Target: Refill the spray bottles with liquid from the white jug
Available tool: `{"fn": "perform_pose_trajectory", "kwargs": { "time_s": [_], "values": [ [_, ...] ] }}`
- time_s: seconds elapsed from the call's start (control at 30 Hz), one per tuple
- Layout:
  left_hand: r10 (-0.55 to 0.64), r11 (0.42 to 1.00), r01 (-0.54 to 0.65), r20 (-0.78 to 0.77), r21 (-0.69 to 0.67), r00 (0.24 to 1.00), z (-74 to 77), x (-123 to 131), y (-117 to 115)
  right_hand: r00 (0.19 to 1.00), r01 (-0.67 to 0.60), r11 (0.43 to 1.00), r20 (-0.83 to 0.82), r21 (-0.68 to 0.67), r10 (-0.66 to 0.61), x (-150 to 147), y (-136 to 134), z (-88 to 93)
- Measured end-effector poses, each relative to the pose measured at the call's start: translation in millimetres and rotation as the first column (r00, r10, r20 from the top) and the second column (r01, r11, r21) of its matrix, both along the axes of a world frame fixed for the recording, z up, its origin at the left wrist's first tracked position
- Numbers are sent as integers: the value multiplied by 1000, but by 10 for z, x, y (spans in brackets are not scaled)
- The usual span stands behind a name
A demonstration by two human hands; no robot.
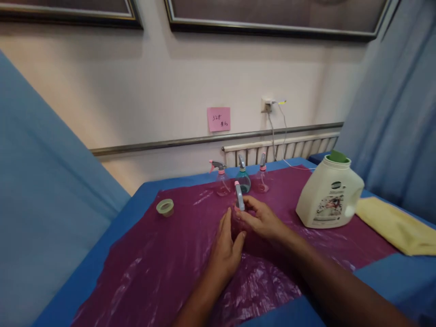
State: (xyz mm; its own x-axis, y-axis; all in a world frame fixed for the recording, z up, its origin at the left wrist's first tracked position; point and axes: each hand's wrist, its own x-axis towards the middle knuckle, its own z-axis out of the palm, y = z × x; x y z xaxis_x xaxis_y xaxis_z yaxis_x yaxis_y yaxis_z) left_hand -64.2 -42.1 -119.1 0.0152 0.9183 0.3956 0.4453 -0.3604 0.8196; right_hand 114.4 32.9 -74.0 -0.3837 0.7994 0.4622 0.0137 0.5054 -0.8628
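Observation:
A spray bottle with a grey and pink trigger head (240, 197) stands upright between my two hands, above the purple plastic sheet (163, 254). My right hand (261, 220) closes its thumb and fingers around the bottle's neck, just under the head. Along the bottle's left side lies my left hand (225, 247), fingers wrapped toward the clear body, which the hands largely hide. Behind them are three more spray bottles: a clear one with a pink and grey head (222, 182), a teal one (243, 180) and another clear one (262, 180).
On the left sits a small round greenish container (165, 207). A large cream jug (330, 195) with green in its mouth stands at the right, beside a folded yellow cloth (398, 225). Behind the table are a wall rail (170, 144) and a white cable (285, 136).

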Motion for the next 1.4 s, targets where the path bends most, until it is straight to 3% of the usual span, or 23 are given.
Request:
{"fn": "perform_pose_trajectory", "kwargs": {
  "time_s": [0.13, 0.27, 0.4, 0.5, 0.7, 0.97, 1.13, 1.23, 1.3, 1.4],
  "values": [
    [6, 998, -2, -62, 62, 998, -49, -35, 81, 997, 57, 994, 36, 91, -61, -39, -38, 23],
    [39, 999, -39, -101, -4, 994, -125, -99, 147, 986, 161, 986, 32, 37, -162, -94, 4, -4],
    [125, 991, -129, -117, -21, 985, -104, -163, 147, 987, 160, 986, 19, 39, -161, -121, 22, -18],
    [206, 978, -208, -87, -9, 975, 10, -190, 110, 986, 162, 986, 32, 24, -163, -63, -41, -32],
    [337, 932, -337, 24, 134, 941, 308, -230, 34, 944, 328, 944, 30, -38, -327, 279, -225, -149],
    [258, 962, -254, -30, 98, 966, 577, -107, -95, 904, 426, 904, 19, 20, -427, 523, -330, -277],
    [78, 995, -88, -166, -52, 983, 848, -6, -326, 933, 350, 935, 67, 60, -353, 594, -409, -143],
    [3, 993, -30, -234, -114, 972, 914, 10, -440, 954, 249, 960, 139, 125, -266, 608, -484, 5],
    [40, 992, -66, -222, -111, 974, 900, 30, -470, 953, 209, 963, 184, 168, -239, 590, -499, 98],
    [176, 981, -187, -174, -49, 969, 854, 110, -407, 942, 266, 945, 155, 192, -297, 531, -405, 195]
  ]
}}
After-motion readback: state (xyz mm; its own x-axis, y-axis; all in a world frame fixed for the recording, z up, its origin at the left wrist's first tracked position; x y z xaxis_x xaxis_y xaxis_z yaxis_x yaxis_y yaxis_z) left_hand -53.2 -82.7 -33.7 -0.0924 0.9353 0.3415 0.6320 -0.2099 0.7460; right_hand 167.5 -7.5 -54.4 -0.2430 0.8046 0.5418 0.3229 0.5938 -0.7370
